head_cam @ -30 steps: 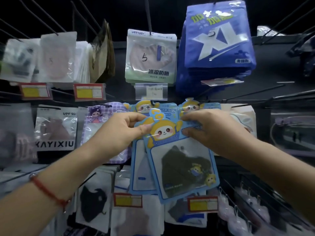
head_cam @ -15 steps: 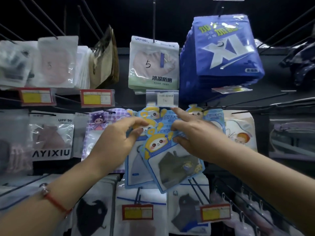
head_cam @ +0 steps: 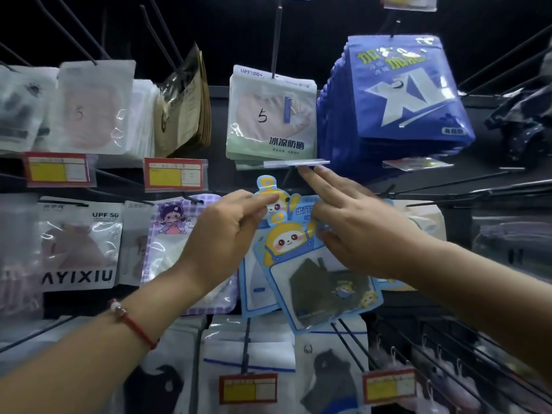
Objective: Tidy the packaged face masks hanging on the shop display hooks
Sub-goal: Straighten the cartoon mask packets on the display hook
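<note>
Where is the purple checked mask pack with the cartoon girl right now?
In the head view the purple checked pack hangs left of centre, between the UPF 50 pack and the blue cartoon packs, partly behind the left hand.
</note>
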Demonstrator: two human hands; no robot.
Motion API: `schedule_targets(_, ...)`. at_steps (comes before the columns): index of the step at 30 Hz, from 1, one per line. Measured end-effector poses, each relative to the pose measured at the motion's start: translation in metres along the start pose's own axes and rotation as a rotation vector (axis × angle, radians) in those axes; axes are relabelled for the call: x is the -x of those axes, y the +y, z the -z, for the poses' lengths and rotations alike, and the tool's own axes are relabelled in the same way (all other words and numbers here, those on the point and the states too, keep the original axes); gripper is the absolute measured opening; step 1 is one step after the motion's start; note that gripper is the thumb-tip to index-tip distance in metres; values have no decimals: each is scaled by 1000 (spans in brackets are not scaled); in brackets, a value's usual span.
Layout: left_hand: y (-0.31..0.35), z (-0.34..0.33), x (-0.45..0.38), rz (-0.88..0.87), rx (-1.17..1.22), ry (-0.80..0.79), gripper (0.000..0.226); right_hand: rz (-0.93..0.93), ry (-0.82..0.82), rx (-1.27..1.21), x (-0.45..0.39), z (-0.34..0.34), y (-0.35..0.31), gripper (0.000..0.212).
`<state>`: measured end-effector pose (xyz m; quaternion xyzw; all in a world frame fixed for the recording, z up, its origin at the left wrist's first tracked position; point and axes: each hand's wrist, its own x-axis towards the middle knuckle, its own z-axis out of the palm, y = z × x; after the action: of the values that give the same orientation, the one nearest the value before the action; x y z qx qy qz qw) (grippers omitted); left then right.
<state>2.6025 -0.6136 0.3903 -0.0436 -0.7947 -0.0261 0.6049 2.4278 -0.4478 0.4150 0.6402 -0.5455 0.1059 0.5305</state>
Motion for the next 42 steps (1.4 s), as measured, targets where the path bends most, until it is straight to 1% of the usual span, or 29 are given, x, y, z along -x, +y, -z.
schedule_targets(3, -2, -8, -6, 61, 83, 40, 28, 18, -25, 43, 1, 1, 2, 7)
schedule_targets(5, -2, -12, -10, 73, 97, 66, 27, 28, -33, 58, 1, 2, 2, 5)
schedule_targets(13, -13, -16, -16, -25, -60, 78, 29, 19, -51, 44, 4, 3, 0, 7)
schedule_targets(17, -16, -15, -14, -23, -100, 59, 30, -3, -55, 36, 4, 2, -2, 11)
schedule_targets(19, -16, -13, -14, -2, -87, 40, 30, 1, -56, 30, 4, 3, -2, 10)
schedule_targets(21, -15, -12, -15, 64, -33, 20, 28, 1, -55, 19, 4, 3, -2, 10)
schedule_targets(23, -15, -14, -16, 123, -40, -10, 28, -7, -49, 19, 4, 4, -3, 11)
schedule_targets(26, -17, -18, -15, 139, -139, -33, 31, -14, -51, 11, 2, 4, -6, 13)
schedule_targets(31, -27, -19, -13, -86, -534, -44, 36, -41, -55, -24, 3, 1, -9, 14)
schedule_targets(34, -40, -19, -10, -162, -679, -70, 54, -62, -58, -31, 3, -2, -9, 15)
schedule_targets(36, -42, -20, -6, -140, -673, -95, 63, -70, -53, -29, 3, -4, -10, 16)
schedule_targets(37, -41, -21, -4, -121, -650, -97, 62, -73, -51, -29, 3, -5, -11, 16)
schedule_targets(39, -35, -20, 1, -97, -579, -81, 55, -84, -46, -28, 3, -6, -12, 18)
schedule_targets(41, -27, -13, 7, -119, -462, 19, 39, -104, -38, -31, 4, -7, -14, 20)
schedule_targets(42, -23, -8, 10, -123, -393, 66, 35, -116, -37, -36, 5, -7, -15, 20)
